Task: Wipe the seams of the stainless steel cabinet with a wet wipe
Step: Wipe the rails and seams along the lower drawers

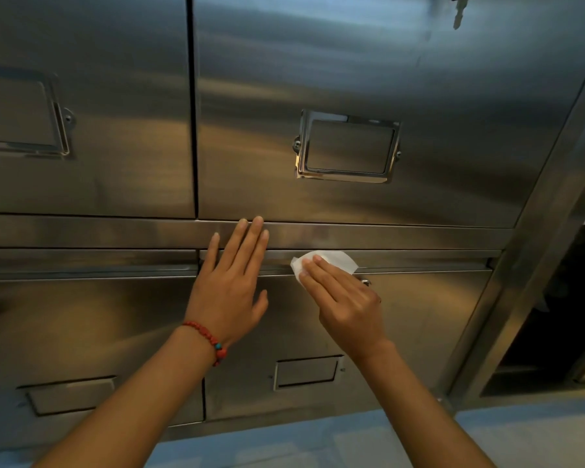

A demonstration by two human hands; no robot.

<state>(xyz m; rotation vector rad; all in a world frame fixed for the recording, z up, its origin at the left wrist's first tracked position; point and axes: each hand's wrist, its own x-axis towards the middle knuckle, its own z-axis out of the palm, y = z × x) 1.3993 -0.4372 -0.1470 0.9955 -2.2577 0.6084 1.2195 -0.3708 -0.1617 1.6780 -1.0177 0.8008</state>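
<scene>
The stainless steel cabinet (436,96) fills the view, with upper and lower doors split by a horizontal rail (402,235). My right hand (343,298) presses a white wet wipe (333,259) with straight fingers against the top edge of the lower right door, just under the rail. My left hand (232,278) lies flat on the cabinet to the left of it, fingers straight, fingertips reaching onto the rail near the vertical seam (192,106) between the upper doors. A red bead bracelet (206,336) circles my left wrist.
A shiny label holder (348,146) sits on the upper right door; duller ones are on the other doors. A key (458,11) hangs at the top right. The cabinet's corner post (534,231) runs down the right, with a dark opening beyond it. Blue floor (318,444) lies below.
</scene>
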